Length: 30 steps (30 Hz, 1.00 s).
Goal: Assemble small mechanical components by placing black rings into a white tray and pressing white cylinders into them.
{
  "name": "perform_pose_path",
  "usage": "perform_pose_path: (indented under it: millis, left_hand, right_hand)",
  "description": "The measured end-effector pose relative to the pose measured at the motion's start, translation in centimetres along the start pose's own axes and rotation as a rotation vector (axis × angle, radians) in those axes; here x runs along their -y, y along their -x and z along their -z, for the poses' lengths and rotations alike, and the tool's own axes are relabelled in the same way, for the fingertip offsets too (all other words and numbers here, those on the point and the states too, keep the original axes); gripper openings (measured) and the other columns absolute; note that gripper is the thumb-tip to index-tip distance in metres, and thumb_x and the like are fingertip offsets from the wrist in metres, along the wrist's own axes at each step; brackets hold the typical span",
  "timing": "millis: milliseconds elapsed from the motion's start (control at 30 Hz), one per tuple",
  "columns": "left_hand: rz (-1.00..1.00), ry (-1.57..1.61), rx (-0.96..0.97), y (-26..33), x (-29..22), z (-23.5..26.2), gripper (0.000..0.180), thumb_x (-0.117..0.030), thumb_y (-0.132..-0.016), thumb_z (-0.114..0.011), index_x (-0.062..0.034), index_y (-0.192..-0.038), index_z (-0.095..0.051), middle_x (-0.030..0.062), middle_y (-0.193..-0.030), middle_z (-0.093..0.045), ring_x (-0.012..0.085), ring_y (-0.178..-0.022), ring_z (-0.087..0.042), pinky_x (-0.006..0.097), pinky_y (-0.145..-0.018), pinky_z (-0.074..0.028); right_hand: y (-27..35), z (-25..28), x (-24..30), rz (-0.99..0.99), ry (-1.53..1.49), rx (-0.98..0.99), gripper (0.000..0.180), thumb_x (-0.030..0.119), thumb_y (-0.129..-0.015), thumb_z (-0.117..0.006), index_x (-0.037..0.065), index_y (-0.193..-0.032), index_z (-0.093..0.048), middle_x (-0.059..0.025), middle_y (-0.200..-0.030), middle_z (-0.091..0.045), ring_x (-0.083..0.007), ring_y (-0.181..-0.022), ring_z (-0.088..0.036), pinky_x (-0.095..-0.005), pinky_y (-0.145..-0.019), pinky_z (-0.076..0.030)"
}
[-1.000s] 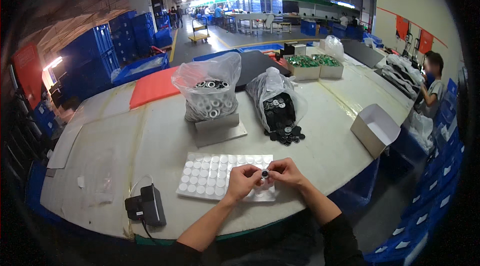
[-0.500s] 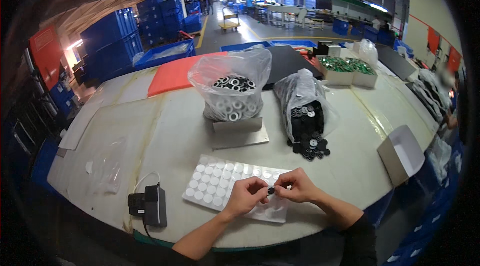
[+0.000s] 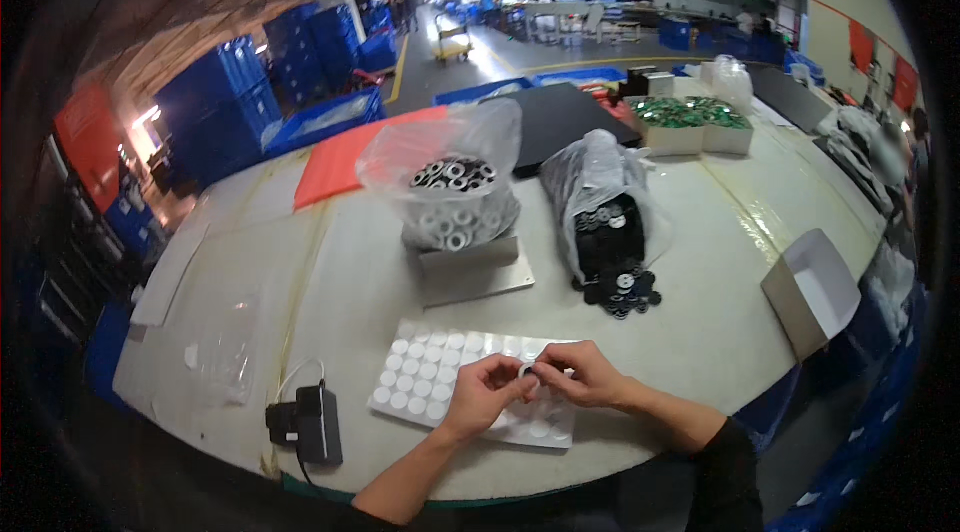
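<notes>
Over a white sheet of round white stickers (image 3: 412, 384), my left hand (image 3: 486, 394) and my right hand (image 3: 582, 375) meet fingertip to fingertip. Between them they pinch a small round part (image 3: 528, 369) that shows a pale rim and a dark middle; the fingers cover much of it. Beyond the sheet, a clear plastic bag (image 3: 458, 214) full of black-and-white rings rests on a metal stand (image 3: 480, 280). To its right lies another bag (image 3: 600, 172), from which black discs (image 3: 622, 290) spill onto the table.
A black power adapter (image 3: 318, 422) with a cable stands left of the sheet. An open white box (image 3: 812, 292) is at the right edge. Farther back are boxes of green circuit boards (image 3: 680, 117), a red foam sheet (image 3: 340, 167) and a black panel (image 3: 570, 122).
The part between my fingers showed a black face before and now shows a pale rim. My hands stay close together above the sheet. The whole view has tilted slightly.
</notes>
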<state>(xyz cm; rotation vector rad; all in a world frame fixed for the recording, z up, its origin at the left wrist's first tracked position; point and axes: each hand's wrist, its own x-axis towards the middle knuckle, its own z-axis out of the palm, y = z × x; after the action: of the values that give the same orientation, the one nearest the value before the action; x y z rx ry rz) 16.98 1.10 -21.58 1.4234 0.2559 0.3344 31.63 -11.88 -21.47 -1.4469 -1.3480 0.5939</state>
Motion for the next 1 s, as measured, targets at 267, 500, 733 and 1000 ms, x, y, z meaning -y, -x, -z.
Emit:
perform_pose_path:
  millis: [267, 500, 733, 1000]
  left_hand:
    - [-0.065, -0.079, -0.002, 0.3, -0.1, 0.0, 0.016, -0.001, -0.081, -0.067, 0.001, -0.096, -0.06, 0.0043, -0.085, -0.064, 0.0106, -0.074, -0.061, 0.023, -0.066, -0.05]
    - [-0.263, -0.294, -0.108, -2.0, -6.3, 1.3, 0.018, 0.001, -0.081, -0.065, -0.0006, -0.096, -0.056, 0.0029, -0.08, -0.06, 0.0086, -0.065, -0.058, 0.021, -0.057, -0.047]
    - [-0.452, -0.847, -0.423, -14.0, -18.7, 7.2, 0.034, -0.013, -0.077, -0.072, 0.0012, -0.102, -0.054, 0.0065, -0.071, -0.062, 0.01, -0.058, -0.057, 0.026, -0.051, -0.045]
    - [-0.472, -0.953, -0.315, -8.0, -13.2, 2.6, 0.015, -0.014, -0.08, -0.068, -0.0001, -0.081, -0.065, 0.0053, -0.065, -0.062, 0.0086, -0.057, -0.055, 0.024, -0.053, -0.043]
  right_hand:
    - [1.1, 5.8, -1.7, 0.195, 0.648, -0.38, 0.028, 0.021, -0.084, -0.061, 0.004, -0.063, -0.058, -0.0136, -0.062, -0.06, -0.0284, -0.053, -0.058, -0.0358, -0.049, -0.045]
    - [6.5, 14.0, -4.1, -0.31, 0.849, -0.506, 0.025, 0.025, -0.073, -0.069, 0.005, -0.086, -0.062, -0.0159, -0.084, -0.06, -0.0339, -0.079, -0.06, -0.0429, -0.069, -0.048]
    - [5.6, 13.0, -5.2, -0.448, 0.789, -0.465, 0.027, 0.021, -0.07, -0.071, 0.003, -0.087, -0.062, -0.0177, -0.091, -0.057, -0.0359, -0.085, -0.057, -0.0436, -0.076, -0.047]
    - [6.1, 13.7, -5.9, -0.346, 0.553, -0.594, 0.018, 0.009, -0.068, -0.073, 0.001, -0.079, -0.062, -0.0141, -0.074, -0.062, -0.0271, -0.071, -0.061, -0.0353, -0.066, -0.049]
